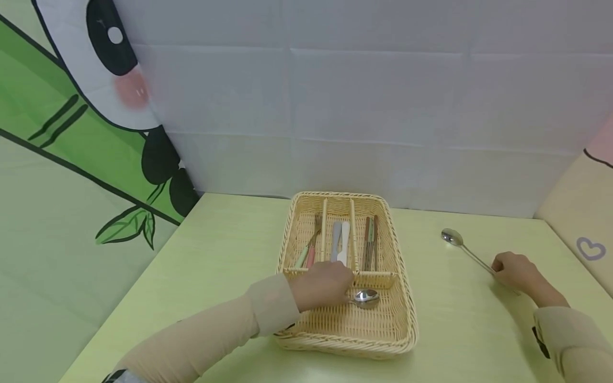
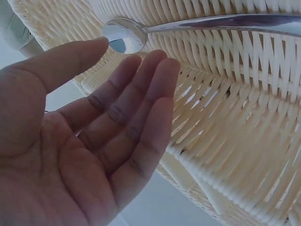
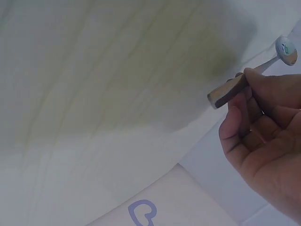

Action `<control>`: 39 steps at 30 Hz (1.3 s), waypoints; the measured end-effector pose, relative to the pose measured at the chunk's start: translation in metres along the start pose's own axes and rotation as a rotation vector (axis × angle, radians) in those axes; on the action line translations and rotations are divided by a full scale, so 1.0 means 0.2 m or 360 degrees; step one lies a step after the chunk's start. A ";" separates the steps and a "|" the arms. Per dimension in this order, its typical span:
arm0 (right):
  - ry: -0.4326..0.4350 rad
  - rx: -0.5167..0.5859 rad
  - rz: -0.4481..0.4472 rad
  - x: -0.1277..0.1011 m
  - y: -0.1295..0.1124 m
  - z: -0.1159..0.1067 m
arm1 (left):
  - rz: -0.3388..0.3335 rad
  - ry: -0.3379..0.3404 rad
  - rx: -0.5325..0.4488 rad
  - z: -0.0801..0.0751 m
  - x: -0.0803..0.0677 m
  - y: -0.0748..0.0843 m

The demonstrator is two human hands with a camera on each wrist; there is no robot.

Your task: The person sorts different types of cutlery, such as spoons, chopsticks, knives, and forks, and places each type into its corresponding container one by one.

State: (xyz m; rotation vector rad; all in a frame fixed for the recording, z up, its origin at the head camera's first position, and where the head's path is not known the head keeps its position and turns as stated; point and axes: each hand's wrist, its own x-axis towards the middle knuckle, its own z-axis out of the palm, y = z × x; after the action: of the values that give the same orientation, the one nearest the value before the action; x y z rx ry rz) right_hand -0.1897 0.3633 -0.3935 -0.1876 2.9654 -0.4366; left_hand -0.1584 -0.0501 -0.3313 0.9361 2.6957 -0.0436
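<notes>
A long-handled metal spoon is pinched by its handle between the thumb and fingers of my right hand, over the right part of the table. In the right wrist view, the handle end sticks out past the fingertips. My left hand is over the front compartment of a wicker basket. Another metal spoon lies in that compartment, its handle hidden by the hand in the head view. Relaxed fingers stay apart from this spoon's handle in the left wrist view.
Behind the divider, the basket's left compartment holds forks with green and pink handles. Table knives lie in the middle one and slim chopsticks in the right. A pale fabric wall stands behind the table.
</notes>
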 end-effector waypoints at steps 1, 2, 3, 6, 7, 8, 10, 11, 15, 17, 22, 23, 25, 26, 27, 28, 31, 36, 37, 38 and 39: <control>0.0006 0.0015 0.0010 -0.01 0.00 0.00 | 0.0004 0.0001 -0.0013 0.00 0.00 0.00; 0.0023 0.0018 0.0016 -0.01 0.00 0.01 | 0.0005 0.0006 -0.0022 -0.01 -0.01 0.00; 0.0040 0.0018 0.0020 -0.02 -0.01 0.01 | 0.0008 0.0018 -0.0044 -0.01 -0.01 0.00; 0.0101 0.0010 0.0027 -0.03 -0.02 0.00 | 0.0022 0.0100 -0.0095 -0.02 -0.01 0.00; 0.0124 0.0004 0.0031 -0.04 -0.03 -0.01 | 0.0020 0.0124 -0.0117 -0.03 -0.01 -0.01; 0.0152 -0.0007 0.0033 -0.04 -0.03 -0.01 | 0.0028 0.0155 -0.0126 -0.04 -0.01 -0.01; 0.0190 -0.0010 0.0048 -0.06 -0.04 -0.02 | 0.0052 0.0205 -0.0154 -0.07 -0.01 -0.01; 0.0204 -0.0010 0.0054 -0.06 -0.04 -0.02 | 0.0071 0.0222 -0.0160 -0.09 -0.01 -0.01; 0.0227 0.0003 0.0077 -0.08 -0.05 -0.03 | 0.0098 0.0259 -0.0190 -0.17 -0.02 0.00; 0.0231 0.0011 0.0084 -0.08 -0.06 -0.03 | 0.0096 0.0261 -0.0210 -0.19 -0.03 0.02; 0.0286 0.0036 0.0068 -0.10 -0.12 -0.03 | 0.0155 0.0278 -0.0322 -0.21 -0.03 0.03; 0.0300 0.0042 0.0062 -0.10 -0.14 -0.03 | 0.0174 0.0292 -0.0363 -0.21 -0.03 0.04; 0.0328 0.0056 0.0052 -0.11 -0.18 -0.03 | 0.0206 0.0323 -0.0460 -0.21 -0.01 0.03; 0.0344 0.0061 0.0048 -0.11 -0.20 -0.03 | 0.0218 0.0345 -0.0501 -0.21 0.00 0.03; 0.0363 0.0064 0.0041 -0.11 -0.22 -0.03 | 0.0225 0.0365 -0.0550 -0.21 0.00 0.03; 0.0383 0.0065 0.0034 -0.11 -0.25 -0.03 | 0.0233 0.0390 -0.0588 -0.21 0.01 0.03; 0.0442 0.0081 0.0008 -0.12 -0.31 -0.03 | 0.0242 0.0460 -0.0678 -0.21 0.04 0.02; 0.0514 0.0141 -0.0051 -0.14 -0.43 -0.03 | 0.0220 0.0504 -0.0787 -0.22 0.08 0.02; 0.0528 0.0151 -0.0061 -0.14 -0.45 -0.03 | 0.0215 0.0499 -0.0801 -0.22 0.08 0.03; 0.0539 0.0162 -0.0066 -0.15 -0.47 -0.03 | 0.0207 0.0489 -0.0829 -0.22 0.09 0.03; 0.0555 0.0170 -0.0073 -0.15 -0.50 -0.03 | 0.0205 0.0481 -0.0855 -0.22 0.09 0.03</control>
State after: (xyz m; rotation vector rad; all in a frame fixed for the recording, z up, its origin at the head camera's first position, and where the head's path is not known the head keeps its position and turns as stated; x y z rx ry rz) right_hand -0.1509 0.2749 -0.3553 -0.1846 3.2688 -0.6976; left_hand -0.1797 -0.0286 -0.2946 0.9915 2.6665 0.8651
